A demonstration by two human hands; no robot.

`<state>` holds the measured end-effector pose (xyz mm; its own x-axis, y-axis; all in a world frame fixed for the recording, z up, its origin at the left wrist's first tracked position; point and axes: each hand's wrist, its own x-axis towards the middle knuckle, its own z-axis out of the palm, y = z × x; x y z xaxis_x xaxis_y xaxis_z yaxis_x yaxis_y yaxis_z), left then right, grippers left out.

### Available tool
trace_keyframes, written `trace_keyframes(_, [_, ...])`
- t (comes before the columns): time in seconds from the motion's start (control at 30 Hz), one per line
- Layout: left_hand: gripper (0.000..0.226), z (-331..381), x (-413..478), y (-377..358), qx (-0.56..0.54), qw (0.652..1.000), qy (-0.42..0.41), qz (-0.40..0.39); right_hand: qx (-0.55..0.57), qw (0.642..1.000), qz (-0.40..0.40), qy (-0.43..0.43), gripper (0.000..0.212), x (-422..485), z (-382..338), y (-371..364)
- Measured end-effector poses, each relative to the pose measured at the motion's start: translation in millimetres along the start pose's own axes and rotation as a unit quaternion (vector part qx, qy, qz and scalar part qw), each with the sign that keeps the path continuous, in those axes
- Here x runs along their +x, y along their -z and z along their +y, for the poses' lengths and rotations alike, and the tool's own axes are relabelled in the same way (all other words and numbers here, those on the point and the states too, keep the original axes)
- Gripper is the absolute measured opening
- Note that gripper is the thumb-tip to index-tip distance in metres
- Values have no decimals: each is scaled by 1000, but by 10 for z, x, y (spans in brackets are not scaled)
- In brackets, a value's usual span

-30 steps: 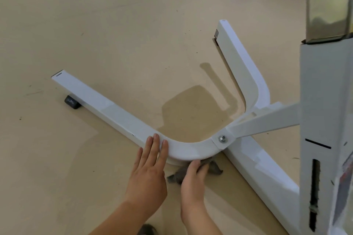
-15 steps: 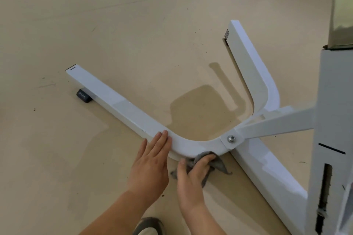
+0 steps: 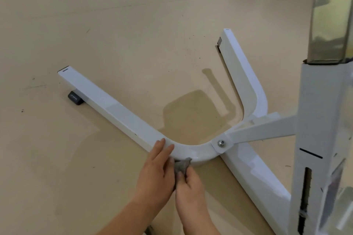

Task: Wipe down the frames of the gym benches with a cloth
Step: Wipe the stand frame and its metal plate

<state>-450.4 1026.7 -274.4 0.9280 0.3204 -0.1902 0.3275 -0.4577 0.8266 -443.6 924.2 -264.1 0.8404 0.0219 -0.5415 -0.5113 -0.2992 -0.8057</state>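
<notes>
open floor (image 3: pixel 95 158) left; upright post (image 3: pixel 313 139) blocks right.

The cloth (image 3: pixel 181 166) lies between the left hand (image 3: pixel 155 175) and the right hand (image 3: pixel 191 189), against the frame (image 3: pixel 114 105). Right of them sits the bolt (image 3: pixel 221 142), then the post (image 3: pixel 314 120).

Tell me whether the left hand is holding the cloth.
No, the right hand grips the grey cloth against the white frame; the left hand lies flat.
</notes>
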Motion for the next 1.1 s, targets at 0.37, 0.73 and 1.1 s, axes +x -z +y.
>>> trace_keyframes(0.37, [27, 1258, -354, -64, -344, 914, 148, -158, -294, 944, -14, 146, 19, -654, -1012, 1250])
trace_keyframes(0.73, [35, 2373, 15, -551, -385, 919, -63, -65, -297, 824, 258, 408, 57, -492, -1301, 2112])
trace_keyframes(1.1, [30, 1794, 377, -956, -344, 923, 11, -170, -300, 794, 314, 425, 62, -183, -1097, 2066])
